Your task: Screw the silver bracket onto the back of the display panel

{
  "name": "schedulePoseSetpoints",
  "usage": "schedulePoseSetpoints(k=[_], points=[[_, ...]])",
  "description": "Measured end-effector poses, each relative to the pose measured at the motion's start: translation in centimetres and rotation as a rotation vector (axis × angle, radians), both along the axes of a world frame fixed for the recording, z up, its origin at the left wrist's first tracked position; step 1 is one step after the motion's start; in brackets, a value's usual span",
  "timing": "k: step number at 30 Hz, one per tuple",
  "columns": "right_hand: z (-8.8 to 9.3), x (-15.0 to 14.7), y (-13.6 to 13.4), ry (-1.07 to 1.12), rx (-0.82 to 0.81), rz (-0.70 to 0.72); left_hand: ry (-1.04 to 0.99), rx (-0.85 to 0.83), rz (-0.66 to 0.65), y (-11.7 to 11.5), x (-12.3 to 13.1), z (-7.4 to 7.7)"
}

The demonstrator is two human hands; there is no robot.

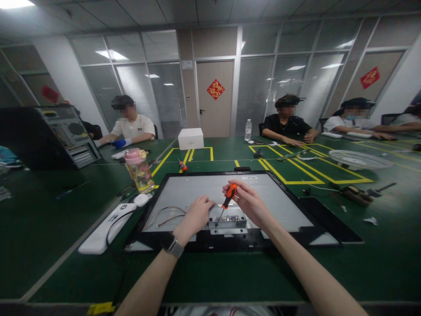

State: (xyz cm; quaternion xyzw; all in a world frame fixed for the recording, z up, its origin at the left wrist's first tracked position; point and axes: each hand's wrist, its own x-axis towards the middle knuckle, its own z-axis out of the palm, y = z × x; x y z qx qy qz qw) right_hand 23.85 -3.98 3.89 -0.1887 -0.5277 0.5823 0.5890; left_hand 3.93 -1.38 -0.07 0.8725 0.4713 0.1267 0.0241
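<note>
A flat display panel [279,206] with a black frame and grey back lies on the green table before me. Near its front edge sits a metal bracket [228,223] carrying a small board with connectors. My right hand [248,199] grips an orange-and-black screwdriver [230,196], tilted, its shaft reaching down to the left part of the bracket. My left hand [196,215] rests at the bracket's left side, thumb and fingertips together near its upper left corner; whether anything is between them is hidden. Thin cables [164,215] curve over the panel left of that hand.
Left of the panel stand a pink-lidded bottle [140,171] and a white power bank-like device [107,228] with a black cable. A computer case [49,136] stands far left. A white box [190,139] is beyond the panel. Several people sit across the table.
</note>
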Motion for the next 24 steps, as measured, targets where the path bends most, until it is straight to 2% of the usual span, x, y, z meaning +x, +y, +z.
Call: schedulePoseSetpoints(k=[5, 13, 19, 24], points=[[-0.33, 0.09, 0.20, -0.007, -0.007, -0.046, -0.011, 0.015, 0.002, -0.03, -0.09, -0.08], [0.18, -0.04, -0.03, 0.008, -0.021, 0.033, 0.000, 0.013, 0.000, -0.15, -0.03, 0.14], [-0.26, 0.07, 0.18, 0.007, -0.064, -0.067, -0.011, 0.001, -0.003, -0.45, -0.06, 0.46], [-0.55, 0.14, 0.38, 0.006, -0.064, -0.081, -0.003, 0.007, 0.001, -0.42, 0.01, 0.39]])
